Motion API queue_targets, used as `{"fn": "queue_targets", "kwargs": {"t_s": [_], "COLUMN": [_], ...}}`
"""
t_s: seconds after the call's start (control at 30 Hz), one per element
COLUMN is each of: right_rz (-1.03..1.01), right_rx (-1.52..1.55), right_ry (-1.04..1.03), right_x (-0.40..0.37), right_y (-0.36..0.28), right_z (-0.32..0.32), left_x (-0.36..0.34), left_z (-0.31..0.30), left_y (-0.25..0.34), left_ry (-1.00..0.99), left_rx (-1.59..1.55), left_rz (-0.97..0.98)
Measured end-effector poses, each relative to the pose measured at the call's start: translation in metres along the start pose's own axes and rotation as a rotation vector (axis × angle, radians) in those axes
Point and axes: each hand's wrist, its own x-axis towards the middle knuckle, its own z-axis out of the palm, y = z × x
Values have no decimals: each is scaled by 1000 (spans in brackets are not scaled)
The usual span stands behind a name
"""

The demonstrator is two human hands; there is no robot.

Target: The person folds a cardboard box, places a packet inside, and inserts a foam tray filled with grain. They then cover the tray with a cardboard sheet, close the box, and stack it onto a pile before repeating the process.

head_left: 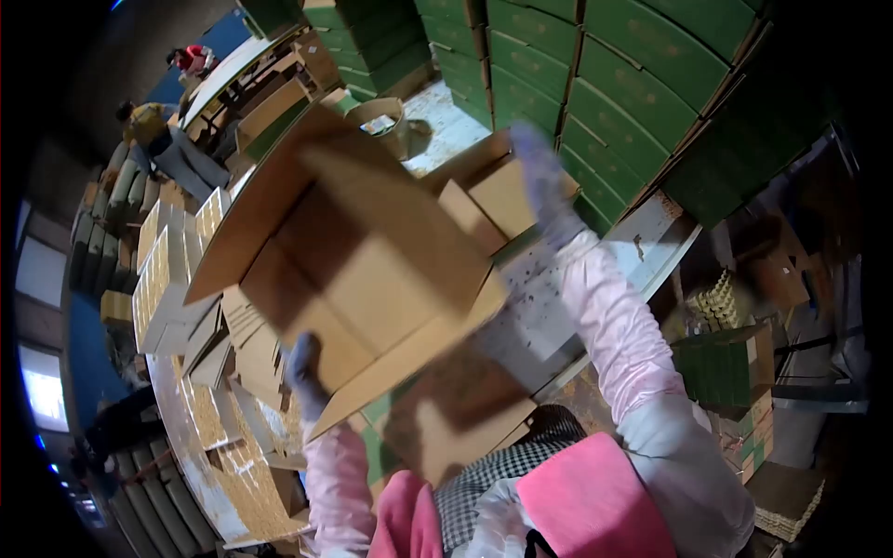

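A large brown cardboard box (381, 288) is tilted in front of me, its open side and flaps facing me. My left hand (305, 367), in a grey-blue glove, is closed on the box's lower left edge, thumb on the inner side. My right hand (542, 181), also gloved, is raised beyond the box's right side and smeared by motion. It overlaps the edge of a smaller open carton (502, 200) on the table, and its fingers are too blurred to read. Flat cardboard pieces (456, 409) lie below the large box, close to my body.
Tall stacks of green boxes (614, 102) rise behind the table (530, 316). A round bin (386, 126) stands farther back. White trays (172, 270) and cardboard sheets (256, 349) lie at the left. Two people work in the far left background. A green carton (716, 367) is low at the right.
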Motion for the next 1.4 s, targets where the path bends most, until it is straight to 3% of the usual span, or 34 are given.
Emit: {"fn": "queue_targets", "kwargs": {"t_s": [0.03,0.1,0.17,0.23,0.27,0.33,0.37,0.4,0.43,0.47,0.5,0.53,0.57,0.6,0.63,0.67,0.73,0.77,0.8,0.9,0.93,0.97,1.03,1.07,1.13,1.27,1.3,1.4], "right_rz": [-128,655,357,549,583,509,483,458,441,430,410,462,708,610,709,477,244,252,229,95,34,-30,2,23,47,116,115,151], "right_rx": [-70,-135,207,454,496,412,346,281,215,151,89,70,147,660,961,991,970,925,921,985,1017,1048,1068,1106,1163,1219,1134,1136], "right_ry": [256,125,131,137,134,66,66,66,59,45,28,-123,-412,-817,-1045,-1136,-1141,-1056,-1040,-1131,-1187,-1247,-1251,-1267,-1276,-1298,-1181,-1237], "right_x": [18,21,-12,-22,-23,-32,-38,-49,-66,-88,-107,-125,-142,-169,-183,-195,-206,-210,-212,-190,-178,-174,-184,-191,-202,-210,-217,-209], "right_y": [32,82,224,179,161,148,141,119,88,56,29,7,-4,0,-26,-45,-82,-103,-116,-132,-136,-143,-159,-162,-167,-189,-204,-223], "right_z": [-43,-115,-141,-139,-136,-137,-136,-132,-127,-123,-122,-127,-145,-163,-162,-150,-126,-118,-109,-75,-61,-48,-20,-7,11,34,35,39], "left_x": [24,64,91,104,118,123,127,137,146,143,131,119,95,67,35,1,-59,-82,-92,-132,-142,-150,-165,-169,-177,-190,-193,-203], "left_z": [47,123,184,234,215,220,247,240,219,187,182,177,194,170,163,164,149,135,132,130,136,146,166,175,177,162,160,159], "left_y": [-17,-54,-91,-121,-172,-193,-161,-167,-172,-155,-109,-62,8,44,77,95,112,117,135,172,181,186,197,199,203,212,215,221], "left_ry": [99,202,240,102,78,80,99,79,41,-217,-354,-501,-491,-653,-1007,-1063,-1102,-1093,-990,-150,-82,-177,-557,-744,-935,-1030,-1041,-1057], "left_rx": [75,104,3,-22,-73,-122,-123,-15,278,742,830,917,605,522,528,481,477,518,601,427,362,296,145,69,-12,-42,-44,-33], "left_rz": [23,0,-139,-162,-165,-183,-188,-226,-305,-33,-127,-209,-630,-860,-704,-681,-587,-526,-485,-181,-61,49,214,233,240,241,239,246]}}
